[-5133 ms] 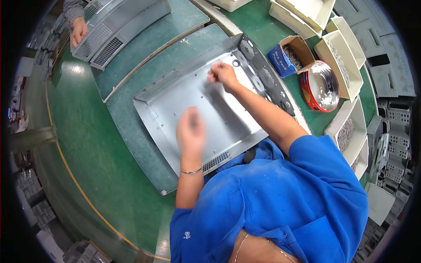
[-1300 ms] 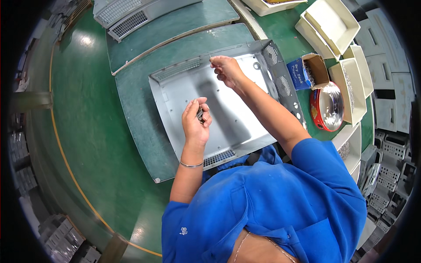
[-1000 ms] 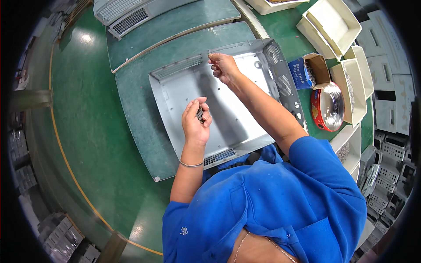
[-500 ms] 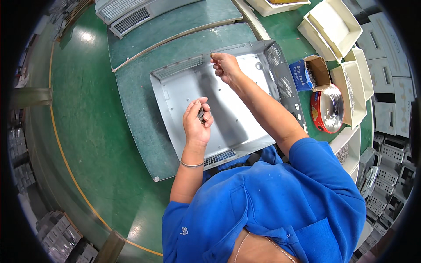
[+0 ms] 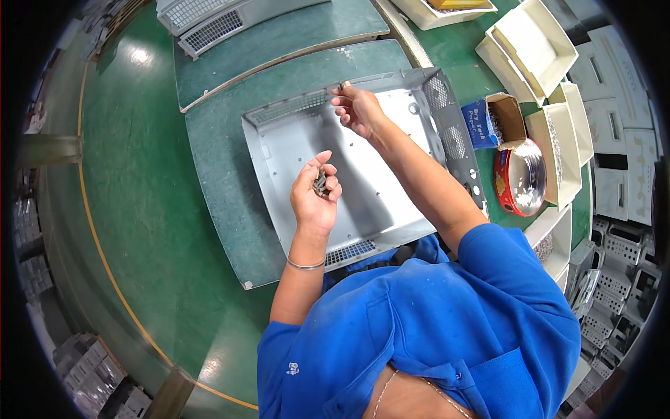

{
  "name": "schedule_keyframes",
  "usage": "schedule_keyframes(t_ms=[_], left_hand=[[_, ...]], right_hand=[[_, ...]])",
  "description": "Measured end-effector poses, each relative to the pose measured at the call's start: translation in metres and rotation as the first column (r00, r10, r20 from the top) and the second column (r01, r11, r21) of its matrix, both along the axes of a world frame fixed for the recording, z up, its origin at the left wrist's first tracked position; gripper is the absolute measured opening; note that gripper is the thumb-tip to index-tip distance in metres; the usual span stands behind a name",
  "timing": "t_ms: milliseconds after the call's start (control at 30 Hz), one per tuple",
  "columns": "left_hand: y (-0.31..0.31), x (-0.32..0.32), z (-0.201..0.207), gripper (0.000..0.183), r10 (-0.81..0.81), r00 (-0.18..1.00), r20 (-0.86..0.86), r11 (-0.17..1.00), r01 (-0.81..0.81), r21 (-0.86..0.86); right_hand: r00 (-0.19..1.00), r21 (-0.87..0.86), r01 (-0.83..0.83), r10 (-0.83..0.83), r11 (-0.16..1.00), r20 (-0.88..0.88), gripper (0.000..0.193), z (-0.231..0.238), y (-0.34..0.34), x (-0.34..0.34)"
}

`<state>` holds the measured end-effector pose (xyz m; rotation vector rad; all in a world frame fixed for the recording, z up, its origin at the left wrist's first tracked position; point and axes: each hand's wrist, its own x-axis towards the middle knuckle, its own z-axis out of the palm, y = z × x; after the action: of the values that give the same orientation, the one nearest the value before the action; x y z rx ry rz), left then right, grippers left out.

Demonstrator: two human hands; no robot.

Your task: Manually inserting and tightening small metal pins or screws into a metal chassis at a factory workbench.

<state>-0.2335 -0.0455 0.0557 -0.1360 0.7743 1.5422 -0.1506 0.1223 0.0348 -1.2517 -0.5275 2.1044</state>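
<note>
Lying in the left grip (image 5: 310, 204) — small dark pieces (image 5: 321, 184), over a metal casing (image 5: 359, 192).

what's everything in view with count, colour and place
Metal casing: one, grey, centre
Small parts: several, dark, above casing
Worktop: several sections, green, under casing
Vented housings: at least two, grey, top left
Box: one, blue, right of casing
Round tin: one, red, by box
Bins: several, cream, right
Perforated parts: many, grey, lower right
Floor: one, green, left
Bracelet: one, silver, lower centre
Shirt: one, blue, bottom centre
Left grip: one, bare, around small parts
Right grip: one, bare, by casing's far wall
</note>
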Motion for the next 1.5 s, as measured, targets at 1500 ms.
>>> schedule_keyframes(t_ms=[1500], left_hand=[[-0.049,-0.039,0.005,0.024,0.11,0.993,-0.032,0.984,-0.104,0.144]], right_hand=[[0.985,0.145,-0.152,0.162,0.978,-0.062,0.008,-0.005,-0.036,-0.092]])
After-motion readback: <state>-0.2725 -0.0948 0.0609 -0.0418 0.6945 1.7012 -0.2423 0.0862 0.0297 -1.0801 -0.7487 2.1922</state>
